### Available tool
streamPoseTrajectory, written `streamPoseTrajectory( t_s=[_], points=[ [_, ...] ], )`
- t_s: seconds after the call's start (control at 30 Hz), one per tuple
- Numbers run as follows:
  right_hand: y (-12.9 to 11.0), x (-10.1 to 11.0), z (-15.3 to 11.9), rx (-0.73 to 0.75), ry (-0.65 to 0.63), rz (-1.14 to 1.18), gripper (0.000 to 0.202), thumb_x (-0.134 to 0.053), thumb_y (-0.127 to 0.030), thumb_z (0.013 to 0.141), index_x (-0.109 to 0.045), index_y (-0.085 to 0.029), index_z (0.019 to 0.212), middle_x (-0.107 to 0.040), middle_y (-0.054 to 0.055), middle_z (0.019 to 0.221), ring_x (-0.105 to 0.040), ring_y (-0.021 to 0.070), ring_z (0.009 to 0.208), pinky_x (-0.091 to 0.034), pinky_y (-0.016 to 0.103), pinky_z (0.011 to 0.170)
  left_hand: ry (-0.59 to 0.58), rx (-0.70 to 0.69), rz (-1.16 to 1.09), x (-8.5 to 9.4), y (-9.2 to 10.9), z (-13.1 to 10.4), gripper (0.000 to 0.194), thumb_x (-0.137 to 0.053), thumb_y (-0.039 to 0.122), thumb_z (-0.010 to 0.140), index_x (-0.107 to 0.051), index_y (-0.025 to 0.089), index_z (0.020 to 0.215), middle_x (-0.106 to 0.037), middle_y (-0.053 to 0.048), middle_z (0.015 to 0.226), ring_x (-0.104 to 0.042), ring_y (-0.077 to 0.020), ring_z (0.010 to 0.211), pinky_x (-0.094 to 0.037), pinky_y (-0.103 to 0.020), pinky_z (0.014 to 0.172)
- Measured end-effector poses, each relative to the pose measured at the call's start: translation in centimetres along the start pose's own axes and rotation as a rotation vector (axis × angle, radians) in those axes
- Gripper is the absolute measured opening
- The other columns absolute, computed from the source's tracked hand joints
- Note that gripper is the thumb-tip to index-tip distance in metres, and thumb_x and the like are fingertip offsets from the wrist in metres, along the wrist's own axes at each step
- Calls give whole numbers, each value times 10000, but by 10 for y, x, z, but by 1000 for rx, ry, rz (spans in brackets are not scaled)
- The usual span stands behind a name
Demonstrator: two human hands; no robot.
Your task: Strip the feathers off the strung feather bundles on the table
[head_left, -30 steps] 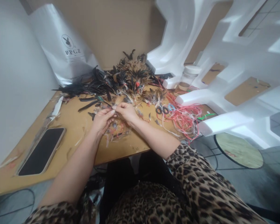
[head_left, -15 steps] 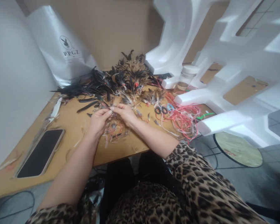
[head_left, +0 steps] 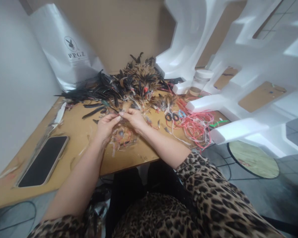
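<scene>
My left hand (head_left: 107, 125) and my right hand (head_left: 134, 119) meet fingertip to fingertip over the wooden table (head_left: 76, 125). Both are pinched on a small feather piece (head_left: 117, 110), brownish and blurred, its lower end hidden by the fingers. Beneath them lies a tangle of thread scraps and feather bits (head_left: 121, 137). Black feathers (head_left: 89, 92) are heaped behind my hands, beside a bushy brown feather bundle (head_left: 142, 74). Smaller brown feathers (head_left: 165, 101) rest right of my hands.
A phone (head_left: 43, 162) lies at the left, with a silver bag (head_left: 64, 53) behind it. Black-handled scissors (head_left: 172, 117), pink strings (head_left: 196, 125) and a clear jar (head_left: 201, 81) are at the right, under white foam pieces (head_left: 238, 129). A round stool (head_left: 254, 160) stands beyond.
The fingertips have shifted slightly, and the feather piece between them sits differently. Both arms stay almost where they were. The whole view has moved very slightly.
</scene>
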State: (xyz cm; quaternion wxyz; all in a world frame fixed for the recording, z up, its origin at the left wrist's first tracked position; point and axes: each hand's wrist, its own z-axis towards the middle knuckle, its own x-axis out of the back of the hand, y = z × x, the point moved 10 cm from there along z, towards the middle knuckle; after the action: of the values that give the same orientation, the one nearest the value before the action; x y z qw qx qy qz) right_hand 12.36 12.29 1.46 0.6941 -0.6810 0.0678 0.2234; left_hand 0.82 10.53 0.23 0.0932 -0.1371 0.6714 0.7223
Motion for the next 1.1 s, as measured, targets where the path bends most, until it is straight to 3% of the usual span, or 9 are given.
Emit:
streamPoseTrajectory(
  t_s=[0.1,0.2,0.33,0.57,0.7,0.8,0.97,1.1],
  points=[
    [-12,5,2,147,43,-141,291,-695,-382,601,-526,-146,605,-527,-45,583,-453,68,568,-367,216,592,84,-36,-29,8,5,1,250,-786,241,545,-666,156,747,-655,-11,704,-599,-94,624,-458,-196,573],
    [-13,2,2,193,26,-258,263,-669,-373,632,-542,-142,631,-531,-39,602,-461,78,603,-371,215,605,100,-82,-22,11,11,2,216,-777,245,565,-667,153,727,-649,-10,665,-590,-84,603,-434,-177,545],
    [-8,-5,2,158,-24,-327,263,-676,-374,632,-573,-138,685,-561,-26,638,-500,97,668,-382,213,620,96,-127,-11,13,15,2,163,-765,235,587,-635,142,623,-618,-3,596,-547,-67,543,-408,-176,520],
    [4,-12,3,47,-112,-169,355,-732,-426,551,-541,-138,632,-554,-36,586,-461,66,554,-360,205,572,24,-22,-105,7,6,4,182,-766,216,583,-620,132,651,-616,-9,623,-542,-64,547,-419,-178,523],
    [3,2,7,50,-20,-240,371,-718,-454,552,-507,-149,561,-484,-64,505,-390,50,498,-311,195,533,68,30,-63,10,5,2,228,-758,285,601,-600,147,692,-630,-6,644,-580,-82,561,-431,-180,512],
    [-7,12,7,62,28,-314,363,-698,-463,571,-515,-151,546,-462,-68,486,-361,49,487,-282,198,518,75,-26,-45,13,13,4,289,-707,398,650,-621,163,794,-667,-18,748,-604,-82,589,-426,-172,493],
    [-36,35,6,129,139,-425,294,-652,-399,637,-522,-157,534,-427,-69,485,-341,54,494,-268,206,528,184,-80,-13,32,17,9,350,-694,416,651,-629,162,882,-679,-22,758,-589,-67,552,-411,-161,467],
    [-71,73,5,233,246,-511,260,-628,-363,654,-511,-159,543,-436,-61,514,-362,64,523,-293,208,556,194,-91,23,37,15,10,347,-703,378,640,-632,160,900,-676,-27,769,-587,-70,560,-409,-154,460]
  ],
)
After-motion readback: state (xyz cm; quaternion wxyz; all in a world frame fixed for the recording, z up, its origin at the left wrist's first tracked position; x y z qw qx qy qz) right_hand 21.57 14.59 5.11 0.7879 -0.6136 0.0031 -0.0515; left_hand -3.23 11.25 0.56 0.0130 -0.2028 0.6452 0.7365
